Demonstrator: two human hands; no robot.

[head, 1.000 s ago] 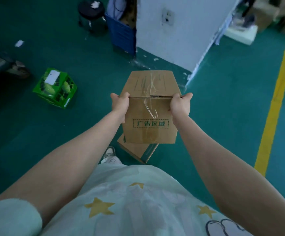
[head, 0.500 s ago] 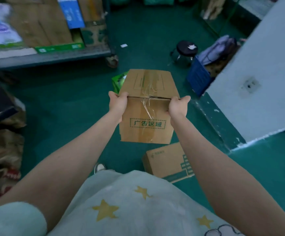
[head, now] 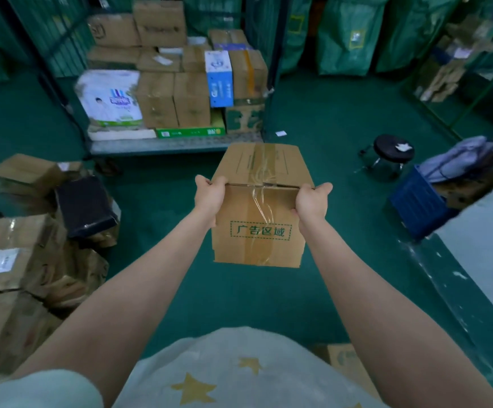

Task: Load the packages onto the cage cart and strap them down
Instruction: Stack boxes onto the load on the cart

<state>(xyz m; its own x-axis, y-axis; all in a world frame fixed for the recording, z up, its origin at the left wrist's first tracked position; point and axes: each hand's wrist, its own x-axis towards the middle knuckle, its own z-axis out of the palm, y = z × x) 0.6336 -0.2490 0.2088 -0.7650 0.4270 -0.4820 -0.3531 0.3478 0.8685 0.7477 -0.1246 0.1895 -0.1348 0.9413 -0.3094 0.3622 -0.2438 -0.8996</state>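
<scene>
The left hand (head: 210,193) and right hand (head: 311,201) curl their fingers over the box's (head: 257,234) top edges, holding it in mid-air, short of the cart (head: 163,146). Gripped so high, it may slip or tip.

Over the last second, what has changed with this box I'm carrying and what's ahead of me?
You turned left: the green package on the floor left the view, the stool, blue crate and white wall shifted right, and the loaded cage cart now stands straight ahead beyond the cardboard box. Unchanged: left hand and right hand keep the same grip on its top corners.
</scene>
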